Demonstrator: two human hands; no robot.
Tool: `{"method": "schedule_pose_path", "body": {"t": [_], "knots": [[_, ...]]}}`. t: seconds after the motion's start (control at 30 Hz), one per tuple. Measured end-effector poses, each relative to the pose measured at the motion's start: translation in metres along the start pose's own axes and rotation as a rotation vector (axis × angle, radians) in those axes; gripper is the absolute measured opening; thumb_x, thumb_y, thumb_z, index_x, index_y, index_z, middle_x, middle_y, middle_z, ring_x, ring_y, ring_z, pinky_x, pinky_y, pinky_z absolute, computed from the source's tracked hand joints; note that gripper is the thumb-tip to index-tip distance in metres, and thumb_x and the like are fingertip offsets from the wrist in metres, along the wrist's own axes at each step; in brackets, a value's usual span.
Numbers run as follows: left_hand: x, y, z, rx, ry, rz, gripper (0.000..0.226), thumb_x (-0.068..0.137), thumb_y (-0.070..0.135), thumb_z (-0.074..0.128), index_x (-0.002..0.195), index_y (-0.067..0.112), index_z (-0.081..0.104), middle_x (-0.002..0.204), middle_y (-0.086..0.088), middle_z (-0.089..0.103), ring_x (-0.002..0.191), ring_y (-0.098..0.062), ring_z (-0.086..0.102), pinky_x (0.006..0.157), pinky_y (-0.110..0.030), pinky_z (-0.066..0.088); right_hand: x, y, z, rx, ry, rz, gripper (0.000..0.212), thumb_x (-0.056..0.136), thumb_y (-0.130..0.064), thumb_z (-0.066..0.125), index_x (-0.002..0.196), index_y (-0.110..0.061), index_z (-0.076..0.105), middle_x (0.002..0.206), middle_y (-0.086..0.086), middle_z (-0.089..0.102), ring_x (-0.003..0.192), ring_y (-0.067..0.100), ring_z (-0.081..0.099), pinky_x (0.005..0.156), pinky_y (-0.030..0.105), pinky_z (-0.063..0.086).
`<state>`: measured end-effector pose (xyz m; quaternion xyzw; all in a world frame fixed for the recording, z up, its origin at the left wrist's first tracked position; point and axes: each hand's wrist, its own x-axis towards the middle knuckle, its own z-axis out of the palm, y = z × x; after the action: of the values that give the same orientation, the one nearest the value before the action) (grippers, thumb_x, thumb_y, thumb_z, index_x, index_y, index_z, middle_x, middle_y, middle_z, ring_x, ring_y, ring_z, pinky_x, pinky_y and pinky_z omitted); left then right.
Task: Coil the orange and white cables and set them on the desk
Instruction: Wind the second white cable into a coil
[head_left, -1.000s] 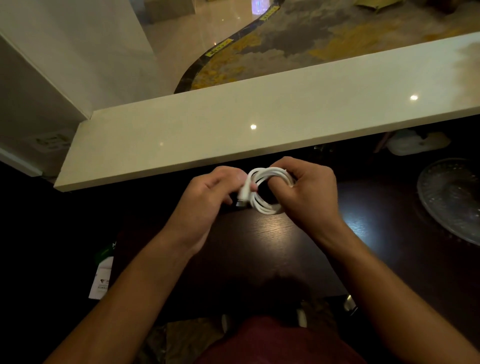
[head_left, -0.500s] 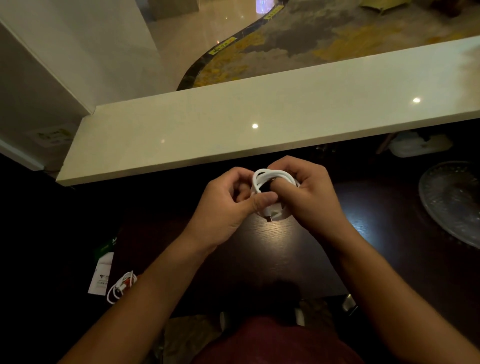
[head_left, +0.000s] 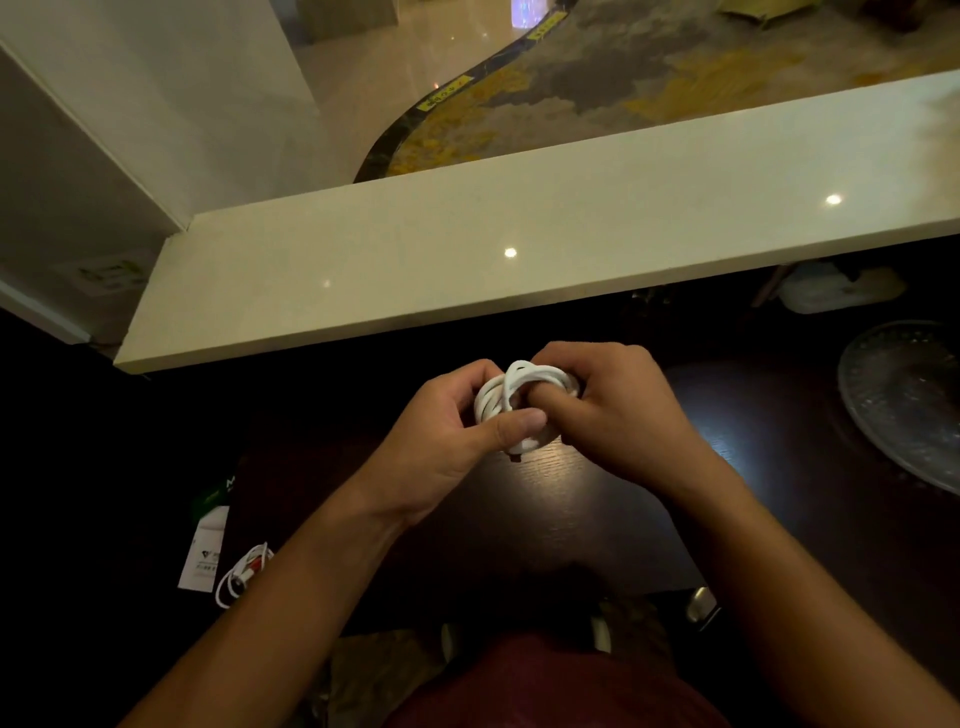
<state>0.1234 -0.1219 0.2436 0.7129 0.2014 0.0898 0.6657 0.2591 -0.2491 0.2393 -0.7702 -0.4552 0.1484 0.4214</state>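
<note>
While both forearms angle in from the bottom corners, the left hand (head_left: 447, 441) and right hand (head_left: 618, 415) meet at frame centre over the dark desk (head_left: 571, 509). Both grip a white cable (head_left: 511, 397) wound into a small coil, held above the desk. Left thumb presses across the coil's lower front, fingers curled behind. Right fingers curl round the coil's right side. Lower left, another coiled cable (head_left: 243, 574) lies by a tag (head_left: 203, 556).

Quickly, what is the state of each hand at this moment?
Left hand: closed, pinching the white cable coil.
Right hand: closed, gripping the same coil.
</note>
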Motion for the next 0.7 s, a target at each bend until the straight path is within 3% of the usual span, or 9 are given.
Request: {"method": "schedule_pose_path", "body": {"t": [0.13,0.27,0.4,0.53,0.7], "knots": [[-0.001,-0.001,-0.001,0.134,0.161,0.079,0.032,0.078,0.031,0.078,0.088,0.007,0.060,0.079,-0.009,0.066,0.074,-0.021,0.064,0.069,-0.034,0.054,-0.002,0.009,-0.010,0.232,-0.100,0.066,0.015,0.092,-0.029,0.073,0.106,-0.028,0.076,0.089,-0.010,0.077,0.084,0.005,0.074,0.069,0.027,0.058],[0.000,-0.009,0.003,0.146,0.365,0.143,0.030,0.080,0.031,0.080,0.088,0.009,0.060,0.083,-0.017,0.070,0.079,-0.036,0.071,0.072,-0.050,0.060,-0.006,0.009,0.001,0.512,-0.048,0.089,0.022,0.090,-0.019,0.077,0.111,-0.017,0.070,0.093,0.001,0.079,0.084,0.017,0.077,0.059,0.031,0.057],[-0.004,-0.012,0.006,0.188,0.481,0.153,0.030,0.081,0.028,0.080,0.091,0.008,0.059,0.078,-0.010,0.074,0.070,-0.021,0.075,0.068,-0.039,0.061,-0.008,0.010,0.014,0.541,0.006,0.038,0.022,0.089,-0.016,0.078,0.109,-0.015,0.070,0.089,0.005,0.077,0.080,0.021,0.076,0.057,0.032,0.058],[-0.006,-0.010,0.014,0.166,0.480,0.160,0.022,0.086,0.013,0.078,0.101,0.011,0.062,0.079,-0.008,0.076,0.072,-0.020,0.076,0.071,-0.033,0.061,-0.007,0.011,0.014,0.503,0.047,0.041,0.016,0.089,-0.013,0.076,0.104,-0.015,0.070,0.082,0.007,0.073,0.070,0.025,0.072,0.053,0.034,0.057],[-0.006,-0.006,0.006,-0.264,0.269,-0.052,0.029,0.081,0.012,0.074,0.109,0.006,0.068,0.083,-0.010,0.075,0.079,-0.019,0.073,0.080,-0.034,0.057,-0.005,0.013,0.004,0.485,0.006,0.088,0.014,0.089,-0.009,0.074,0.099,-0.016,0.070,0.080,0.012,0.071,0.056,0.020,0.065,0.048,0.036,0.054]]}}
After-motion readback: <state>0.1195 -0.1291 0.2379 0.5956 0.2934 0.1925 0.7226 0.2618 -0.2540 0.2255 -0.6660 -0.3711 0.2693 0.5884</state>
